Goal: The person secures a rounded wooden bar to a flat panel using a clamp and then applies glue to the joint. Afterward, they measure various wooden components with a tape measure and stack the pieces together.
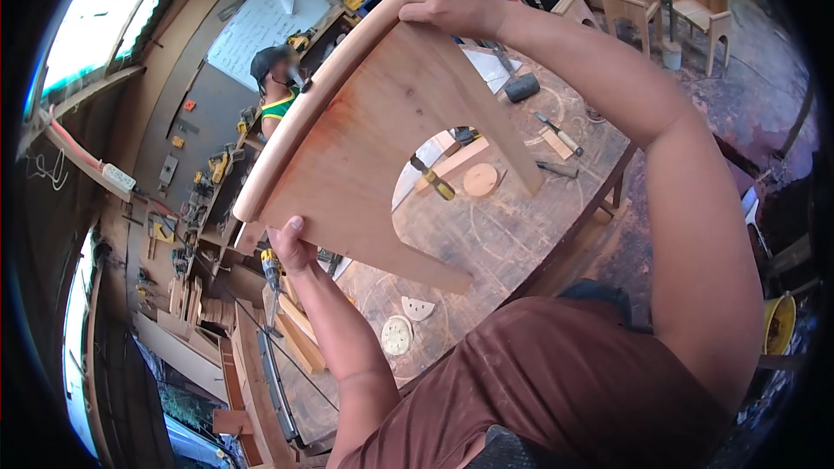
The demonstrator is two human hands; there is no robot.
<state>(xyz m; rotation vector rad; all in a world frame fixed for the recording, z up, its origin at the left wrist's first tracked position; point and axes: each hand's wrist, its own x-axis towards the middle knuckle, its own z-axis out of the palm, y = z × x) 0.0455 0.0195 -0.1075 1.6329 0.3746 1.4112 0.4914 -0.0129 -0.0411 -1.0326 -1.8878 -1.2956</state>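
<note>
A wooden panel (347,156) with an arched cut-out and two legs is held up, tilted, above the workbench (512,243). Along its upper edge runs a thick rounded rail (326,87). My left hand (294,246) grips the lower left corner, thumb on the panel's face. At the other end, my right hand (452,7) has its fingers wrapped round the top corner beside the rail. Through the arch show a yellow-and-black screwdriver (434,181) and a round wooden disc (480,180) on the bench.
A black mallet (522,88), a chisel (560,135) and round pieces (397,335) lie on the bench. Behind the panel is another person (276,87). Wood strips and a drill (271,269) are at left; wooden chairs (702,10) stand at upper right.
</note>
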